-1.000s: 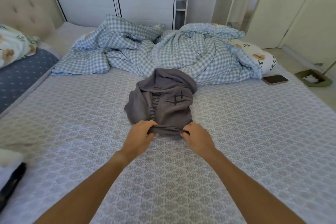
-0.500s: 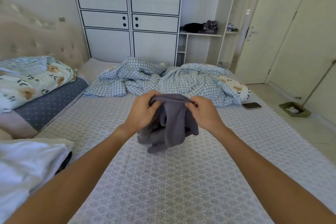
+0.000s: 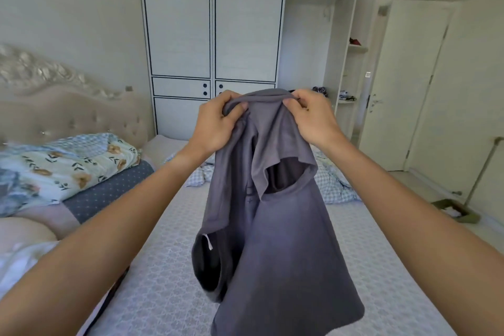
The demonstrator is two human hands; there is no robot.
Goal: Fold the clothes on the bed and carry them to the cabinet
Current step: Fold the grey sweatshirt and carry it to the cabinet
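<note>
A grey T-shirt [image 3: 283, 240] hangs in the air above the bed [image 3: 169, 267], held up by its top edge. My left hand [image 3: 218, 123] grips the left end of that edge with curled fingers. My right hand [image 3: 313, 117] pinches the right end. A sleeve opening and the neck opening face me, and the shirt's lower part hangs down toward the mattress. The white cabinet [image 3: 212, 36] stands behind the bed, its doors closed, with an open shelf section [image 3: 308, 49] to its right.
A blue checked duvet [image 3: 332, 185] lies crumpled at the far end of the bed, mostly hidden by the shirt. Floral pillows [image 3: 62, 166] and a padded headboard [image 3: 68, 109] are on the left. White cloth [image 3: 21, 262] lies at the near left. A dustpan [image 3: 458, 211] sits on the floor right.
Both hands have lifted the grey T-shirt from the mattress up to chest height, and it now hangs unfurled. My view has tilted up toward the cabinet.
</note>
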